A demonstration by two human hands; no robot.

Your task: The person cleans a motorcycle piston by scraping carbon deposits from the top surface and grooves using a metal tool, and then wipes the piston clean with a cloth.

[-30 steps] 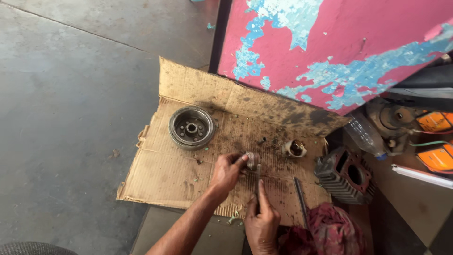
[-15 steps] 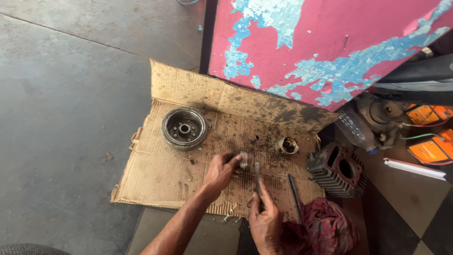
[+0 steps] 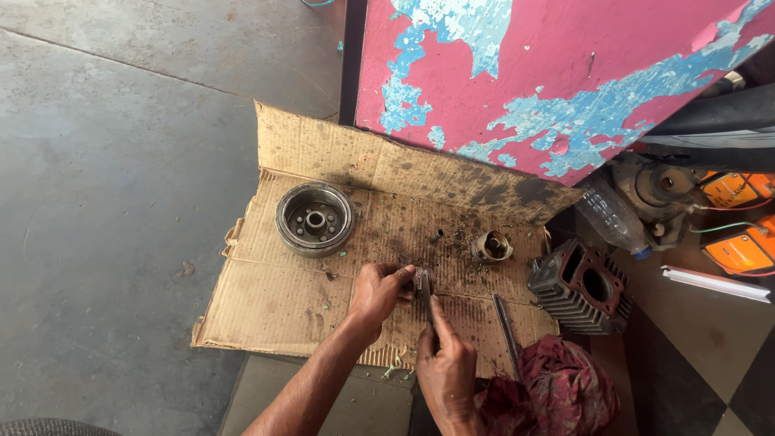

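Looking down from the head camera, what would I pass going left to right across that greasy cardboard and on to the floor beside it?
Round metal flywheel → left hand → small brass-coloured part → finned engine cylinder → orange box. The right hand and the small metal piece between the hands overlap the left hand's span, so I leave them out.

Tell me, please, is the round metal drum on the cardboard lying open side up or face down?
Open side up: the drum lies flat on the cardboard, its hollow, central hub and ring of holes facing the camera.

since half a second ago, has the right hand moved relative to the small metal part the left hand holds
Yes. The right hand has slid its thin tool up the cardboard, closer to the small metal part in the left hand.
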